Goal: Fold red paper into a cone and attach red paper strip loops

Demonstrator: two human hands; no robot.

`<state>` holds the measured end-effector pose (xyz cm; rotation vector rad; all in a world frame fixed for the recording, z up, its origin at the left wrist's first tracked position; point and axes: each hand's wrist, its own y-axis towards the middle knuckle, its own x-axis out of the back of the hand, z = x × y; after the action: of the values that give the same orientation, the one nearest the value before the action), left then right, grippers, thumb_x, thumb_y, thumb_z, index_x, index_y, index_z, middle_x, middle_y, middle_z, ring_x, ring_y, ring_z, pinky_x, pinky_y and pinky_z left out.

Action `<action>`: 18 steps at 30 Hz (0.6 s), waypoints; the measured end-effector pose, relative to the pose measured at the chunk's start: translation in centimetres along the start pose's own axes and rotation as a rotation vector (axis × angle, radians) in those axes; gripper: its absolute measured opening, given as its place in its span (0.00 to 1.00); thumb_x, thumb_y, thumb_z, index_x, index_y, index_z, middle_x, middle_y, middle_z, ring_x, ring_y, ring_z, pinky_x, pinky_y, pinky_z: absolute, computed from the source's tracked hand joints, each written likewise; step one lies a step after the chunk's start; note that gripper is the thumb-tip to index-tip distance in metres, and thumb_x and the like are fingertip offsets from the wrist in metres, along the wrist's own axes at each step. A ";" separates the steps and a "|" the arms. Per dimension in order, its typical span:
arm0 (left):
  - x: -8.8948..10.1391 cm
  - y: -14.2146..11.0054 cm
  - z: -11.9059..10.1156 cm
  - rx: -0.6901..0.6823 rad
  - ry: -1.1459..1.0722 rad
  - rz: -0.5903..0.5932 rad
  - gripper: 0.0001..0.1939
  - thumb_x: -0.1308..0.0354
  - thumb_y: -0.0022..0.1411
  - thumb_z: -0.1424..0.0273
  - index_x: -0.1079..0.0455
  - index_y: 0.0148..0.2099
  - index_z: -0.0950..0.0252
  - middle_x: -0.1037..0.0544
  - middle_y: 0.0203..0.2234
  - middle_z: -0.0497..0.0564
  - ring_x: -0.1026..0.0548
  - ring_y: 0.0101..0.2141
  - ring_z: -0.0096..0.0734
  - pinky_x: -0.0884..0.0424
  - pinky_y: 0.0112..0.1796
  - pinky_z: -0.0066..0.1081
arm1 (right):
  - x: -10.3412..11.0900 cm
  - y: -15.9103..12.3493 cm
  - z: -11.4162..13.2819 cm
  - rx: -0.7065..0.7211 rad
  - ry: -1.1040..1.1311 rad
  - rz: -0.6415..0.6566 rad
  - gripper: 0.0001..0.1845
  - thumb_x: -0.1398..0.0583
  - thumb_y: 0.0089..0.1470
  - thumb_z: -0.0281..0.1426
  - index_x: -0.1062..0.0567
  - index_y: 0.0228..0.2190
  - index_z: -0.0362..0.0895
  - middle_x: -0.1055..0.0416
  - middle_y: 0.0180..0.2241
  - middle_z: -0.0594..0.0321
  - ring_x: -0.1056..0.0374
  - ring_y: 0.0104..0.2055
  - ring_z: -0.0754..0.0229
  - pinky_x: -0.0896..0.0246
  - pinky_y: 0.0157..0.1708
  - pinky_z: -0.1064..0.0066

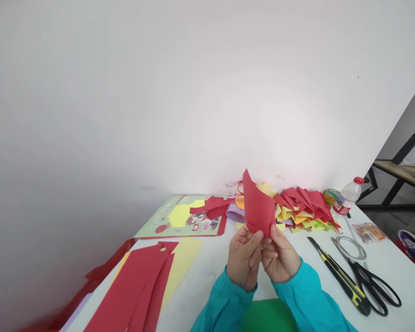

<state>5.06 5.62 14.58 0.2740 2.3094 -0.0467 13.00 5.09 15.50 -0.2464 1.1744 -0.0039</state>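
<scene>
A piece of red paper (259, 207), curled into a pointed, cone-like shape, stands upright above the table's middle. My left hand (245, 256) pinches its lower edge from the left, thumb in front. From the right, my right hand (280, 254) grips the same lower edge, its fingertips close against those of the left. Some of the fingers behind the paper are hidden. Directly below both wrists lies a green sheet or surface (269, 317), partly covered by the teal sleeves.
Red paper strips (131, 281) lie at left beside a pale yellow sheet (185, 258). Behind are a printed pad (169, 214) and heaped folded red pieces (304, 203). At right: a utility knife (342, 279), scissors (370, 281), a tape roll (351, 248), a bottle (347, 198).
</scene>
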 end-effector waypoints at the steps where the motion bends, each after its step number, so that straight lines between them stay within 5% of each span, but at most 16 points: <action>1: 0.1 0.0 -0.1 0.011 -0.002 0.015 0.15 0.34 0.45 0.66 0.34 0.32 0.67 0.39 0.06 0.37 0.54 0.07 0.09 0.54 0.09 0.14 | 0.0 0.0 0.0 0.001 -0.007 0.003 0.20 0.27 0.24 0.28 0.28 0.23 0.39 0.30 0.19 0.70 0.43 0.15 0.78 0.54 0.07 0.91; 9: 0.2 0.2 -0.2 0.009 -0.039 0.012 0.15 0.35 0.46 0.67 0.34 0.34 0.67 0.41 0.05 0.36 0.54 0.07 0.10 0.55 0.09 0.14 | 0.3 0.1 0.2 0.008 -0.047 0.045 0.19 0.28 0.28 0.31 0.27 0.27 0.41 0.27 0.22 0.68 0.37 0.18 0.75 0.49 0.10 0.89; 18: 0.3 0.2 0.1 0.023 -0.061 0.009 0.15 0.35 0.47 0.67 0.34 0.35 0.67 0.43 0.04 0.35 0.55 0.07 0.10 0.52 0.10 0.14 | 0.5 0.0 0.0 0.021 -0.058 0.122 0.17 0.30 0.33 0.32 0.27 0.28 0.41 0.29 0.22 0.69 0.41 0.17 0.76 0.53 0.08 0.89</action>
<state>4.96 5.90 14.29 0.2915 2.2476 -0.0764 13.23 5.07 15.04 -0.1553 1.1299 0.0978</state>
